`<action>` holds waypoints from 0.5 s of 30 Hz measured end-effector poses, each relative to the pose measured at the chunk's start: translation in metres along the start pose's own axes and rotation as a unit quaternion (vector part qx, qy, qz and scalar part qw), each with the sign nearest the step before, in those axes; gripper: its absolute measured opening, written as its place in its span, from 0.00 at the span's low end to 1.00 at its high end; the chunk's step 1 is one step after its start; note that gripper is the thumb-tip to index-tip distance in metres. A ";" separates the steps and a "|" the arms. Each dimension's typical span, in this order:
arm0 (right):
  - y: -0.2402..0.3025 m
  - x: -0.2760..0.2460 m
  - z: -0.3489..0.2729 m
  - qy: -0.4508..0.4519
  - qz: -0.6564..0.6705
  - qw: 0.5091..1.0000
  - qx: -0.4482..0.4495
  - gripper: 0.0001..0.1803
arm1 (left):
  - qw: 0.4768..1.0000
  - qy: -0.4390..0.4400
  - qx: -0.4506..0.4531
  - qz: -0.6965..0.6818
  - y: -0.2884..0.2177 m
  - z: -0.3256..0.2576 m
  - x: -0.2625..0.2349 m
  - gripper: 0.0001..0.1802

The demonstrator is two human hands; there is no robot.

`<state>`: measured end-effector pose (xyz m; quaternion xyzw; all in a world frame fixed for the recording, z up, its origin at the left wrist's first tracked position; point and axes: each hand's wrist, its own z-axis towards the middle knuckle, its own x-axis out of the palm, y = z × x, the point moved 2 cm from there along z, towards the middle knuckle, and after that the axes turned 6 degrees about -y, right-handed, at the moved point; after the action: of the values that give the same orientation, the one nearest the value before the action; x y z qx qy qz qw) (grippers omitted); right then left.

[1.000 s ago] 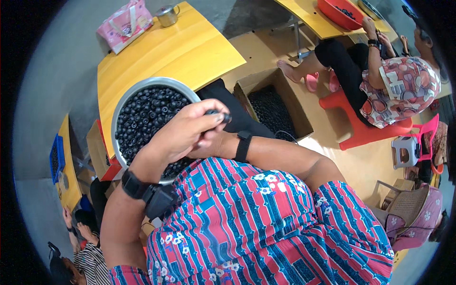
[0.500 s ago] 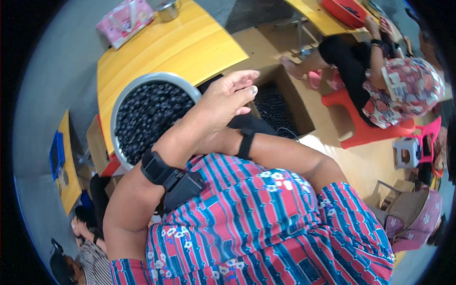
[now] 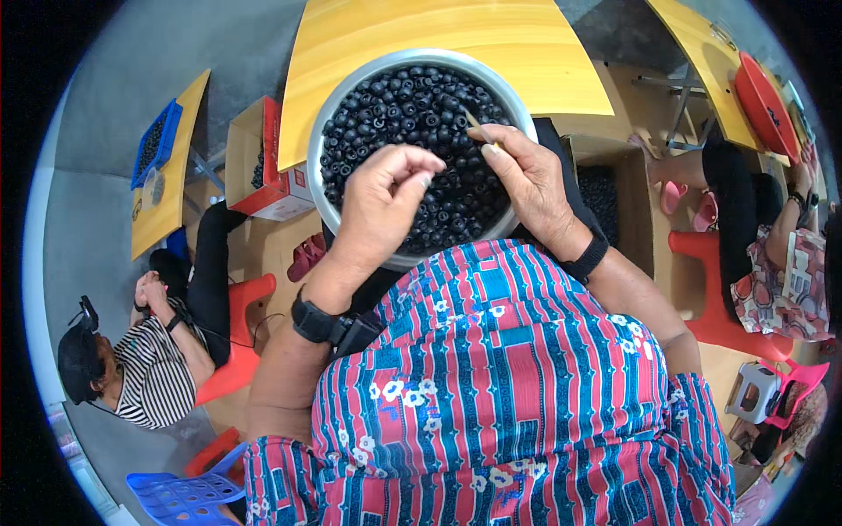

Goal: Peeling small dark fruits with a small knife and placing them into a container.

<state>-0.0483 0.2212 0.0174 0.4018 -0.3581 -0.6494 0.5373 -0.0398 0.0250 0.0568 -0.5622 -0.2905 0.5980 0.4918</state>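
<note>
A round metal basin (image 3: 317, 167) full of small black round pieces (image 3: 386, 114), several with a hole or hollow in them, sits between my body and the yellow table. Over the left side of the pieces, my left hand (image 3: 381, 202) has its fingers curled and its thumb close to the index finger. Whatever may be between those fingertips is hidden or too small to name. My right hand (image 3: 533, 180), at the basin's right rim, pinches a thin pointed tool (image 3: 478, 125) with a yellowish part. Its tip points up and left over the pieces.
Beyond the basin stands a yellow table (image 3: 421, 26). A cardboard box (image 3: 645, 202) with dark pieces is at my right, a red-and-white carton (image 3: 272, 188) at my left. A person in stripes (image 3: 162, 368) sits at left, another person (image 3: 776, 272) at right near a red basin (image 3: 761, 101).
My left hand has come back from across my right arm to above the basin. My right hand now shows with the pointed tool. The view has turned, bringing the basin to the middle.
</note>
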 end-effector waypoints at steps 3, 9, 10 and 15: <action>0.007 -0.006 0.001 0.011 0.030 0.998 0.057 0.14 | 0.995 0.017 0.041 0.084 0.010 -0.008 0.007 0.10; 0.005 -0.010 -0.001 0.009 0.074 0.992 0.103 0.16 | 0.985 0.017 0.099 0.141 0.012 -0.002 0.011 0.16; 0.005 -0.010 -0.002 0.010 0.072 0.992 0.107 0.16 | 0.977 0.018 0.124 0.174 0.011 0.000 0.012 0.18; 0.005 -0.009 -0.002 0.020 0.044 0.994 0.099 0.16 | 0.950 0.019 0.158 0.269 0.007 0.009 0.019 0.15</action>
<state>-0.0440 0.2292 0.0223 0.4494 -0.4278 -0.5781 0.5300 -0.0481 0.0418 0.0451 -0.5454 -0.0212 0.7357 0.4010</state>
